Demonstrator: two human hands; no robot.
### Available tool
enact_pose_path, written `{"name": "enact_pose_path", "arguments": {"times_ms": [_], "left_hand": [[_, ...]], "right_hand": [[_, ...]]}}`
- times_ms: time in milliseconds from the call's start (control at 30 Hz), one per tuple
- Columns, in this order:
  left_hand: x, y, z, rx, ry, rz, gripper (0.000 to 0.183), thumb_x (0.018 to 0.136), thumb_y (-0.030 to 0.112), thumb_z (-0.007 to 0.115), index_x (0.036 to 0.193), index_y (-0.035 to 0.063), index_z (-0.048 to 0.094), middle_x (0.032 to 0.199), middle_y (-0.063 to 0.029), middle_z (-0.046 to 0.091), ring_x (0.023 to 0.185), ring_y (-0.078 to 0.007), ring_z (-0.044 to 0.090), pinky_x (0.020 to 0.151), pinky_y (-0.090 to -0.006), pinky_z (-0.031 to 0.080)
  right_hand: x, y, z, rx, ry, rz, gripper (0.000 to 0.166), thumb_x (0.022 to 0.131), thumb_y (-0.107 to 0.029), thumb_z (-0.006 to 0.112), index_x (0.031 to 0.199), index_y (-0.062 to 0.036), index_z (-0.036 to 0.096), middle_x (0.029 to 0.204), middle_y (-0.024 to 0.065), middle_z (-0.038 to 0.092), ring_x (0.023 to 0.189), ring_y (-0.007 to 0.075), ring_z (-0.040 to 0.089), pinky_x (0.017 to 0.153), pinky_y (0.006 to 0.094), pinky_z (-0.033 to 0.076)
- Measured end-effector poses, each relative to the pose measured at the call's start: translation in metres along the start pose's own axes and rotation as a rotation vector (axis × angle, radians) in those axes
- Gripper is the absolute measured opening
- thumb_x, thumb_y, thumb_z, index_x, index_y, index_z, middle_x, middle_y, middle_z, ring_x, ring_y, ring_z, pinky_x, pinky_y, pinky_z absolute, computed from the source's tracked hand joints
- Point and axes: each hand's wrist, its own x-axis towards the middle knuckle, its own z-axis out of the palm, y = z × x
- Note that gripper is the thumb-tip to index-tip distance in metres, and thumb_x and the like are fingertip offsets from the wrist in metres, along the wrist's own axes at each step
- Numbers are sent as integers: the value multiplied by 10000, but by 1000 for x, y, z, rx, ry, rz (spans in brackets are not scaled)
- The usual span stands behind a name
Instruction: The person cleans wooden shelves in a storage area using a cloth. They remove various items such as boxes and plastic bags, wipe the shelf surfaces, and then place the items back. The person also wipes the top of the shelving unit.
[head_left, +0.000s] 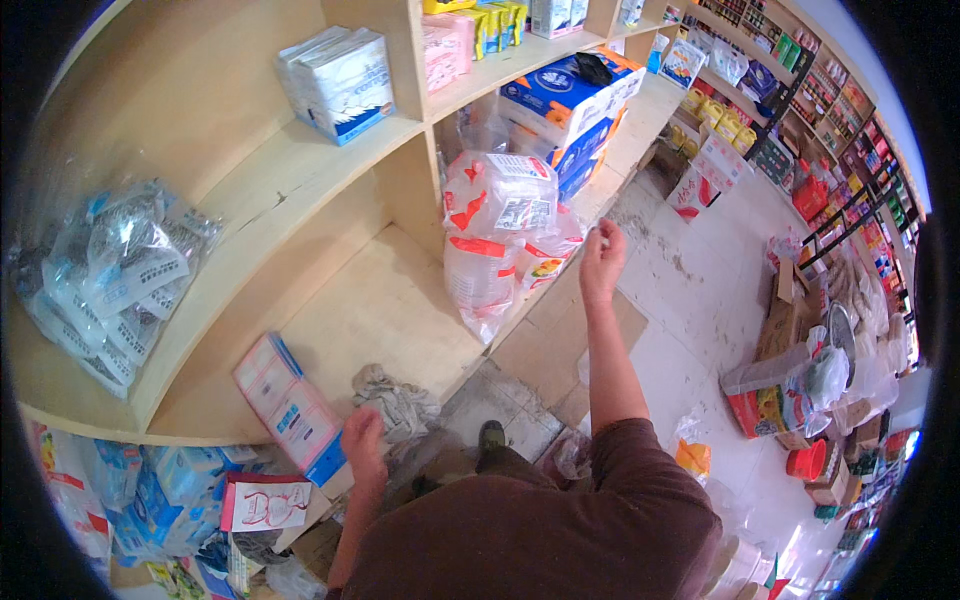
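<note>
My left hand (364, 442), its fingers curled, is at the blue end of a pink and blue package (289, 409). Whether it touches the package is unclear. A crumpled grey cloth (396, 401) lies on the lower wooden shelf (360, 300) just beyond that hand. My right hand (602, 262) is raised at the shelf's front edge with bent fingers, beside clear plastic packs with red print (499, 210). These packs, stacked against the shelf divider (431, 180), seem to contain disposable cups or bowls. I cannot tell whether the right fingers pinch anything.
Blue and orange tissue packs (577, 112) stand beyond the clear packs. Bagged steel scourers (112, 277) and a white tissue pack (337, 82) sit on the upper shelf. Flattened cardboard (562, 345) covers some floor. Cartons (787, 315) and a red bucket (806, 460) stand at right.
</note>
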Motion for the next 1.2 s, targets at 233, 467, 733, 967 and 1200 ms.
{"name": "enact_pose_path", "arguments": {"times_ms": [233, 467, 733, 967, 1200], "left_hand": [[63, 124, 184, 184, -200, 613, 328, 819, 99, 607, 1103, -46, 530, 1113, -166, 552, 1055, -248, 523, 913, -341, 398], [139, 163, 307, 453, 6, 687, 485, 801, 305, 637, 1137, -19, 505, 1197, -197, 498, 1175, -340, 419, 927, -469, 339], [170, 165, 318, 229, 24, 383, 331, 846, 196, 591, 1123, 24, 532, 1020, -138, 611, 975, -258, 567, 827, -425, 396], [141, 162, 277, -291, -101, 377, 284, 890, 98, 535, 1155, -4, 526, 1010, -59, 609, 897, -113, 552, 784, -271, 442], [146, 155, 260, -707, -262, 378, 305, 889, 104, 546, 1178, 10, 521, 1068, -53, 588, 932, -105, 540, 836, -259, 423]], "right_hand": [[17, 61, -18, -142, -193, 156, 429, 877, -262, 520, 1182, 39, 502, 1167, 223, 522, 1089, 330, 496, 927, 396, 383], [10, 71, 19, 178, -375, 338, 516, 933, -372, 389, 1307, -17, 377, 1335, 199, 393, 1241, 318, 375, 1011, 401, 307], [-2, 66, 30, 457, -377, 514, 577, 950, -310, 391, 1406, -27, 180, 1355, 188, 350, 1199, 246, 396, 998, 333, 315], [-5, 64, 36, 375, -360, 525, 590, 937, -281, 442, 1408, -38, 184, 1225, 185, 468, 1056, 225, 497, 916, 328, 386], [-16, 92, 48, 486, -211, 428, 655, 926, -285, 481, 1413, -25, 127, 1337, 192, 338, 1130, 237, 437, 956, 342, 352]]}}
